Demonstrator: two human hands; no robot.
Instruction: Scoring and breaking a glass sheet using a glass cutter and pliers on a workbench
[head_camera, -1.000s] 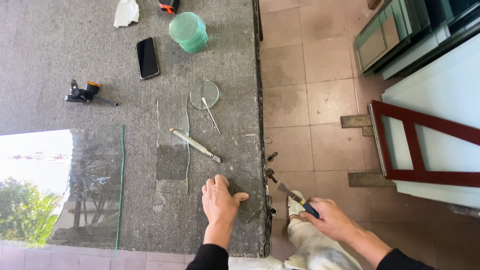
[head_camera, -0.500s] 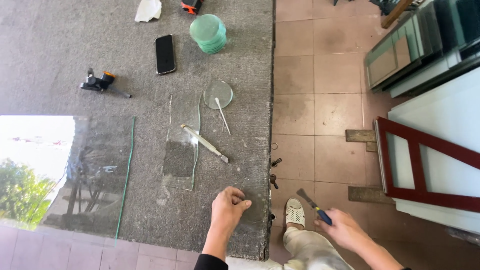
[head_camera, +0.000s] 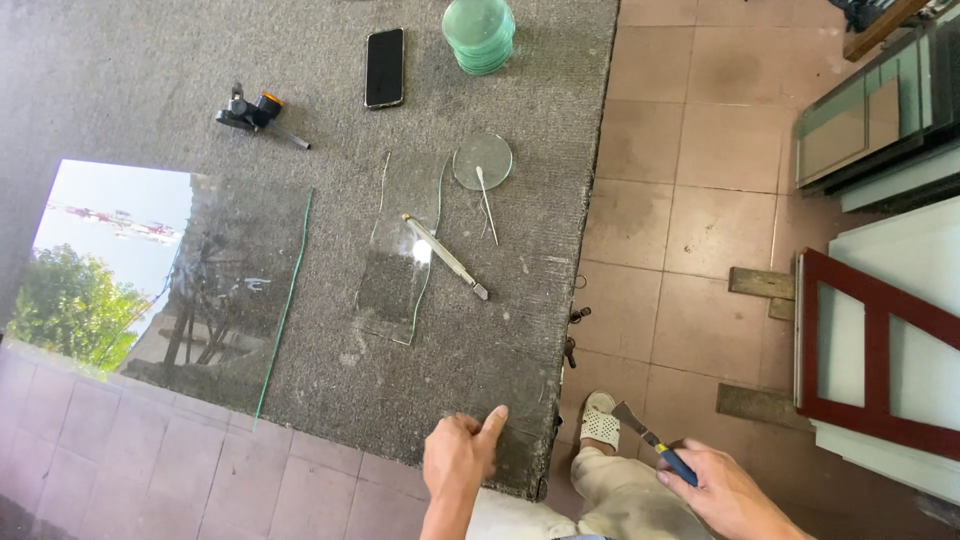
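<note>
Fingers (head_camera: 690, 468) of right hand (head_camera: 728, 492) wrap scraper (head_camera: 652, 440), off table edge (head_camera: 560, 360).

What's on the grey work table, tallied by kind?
Glass pieces: 4 - large sheet, wavy offcut, round disc, green disc stack (counted as one)
Hand tools: 2 - glass cutter, black-and-orange tool
Phones: 1 - black phone
Total: 7
</note>
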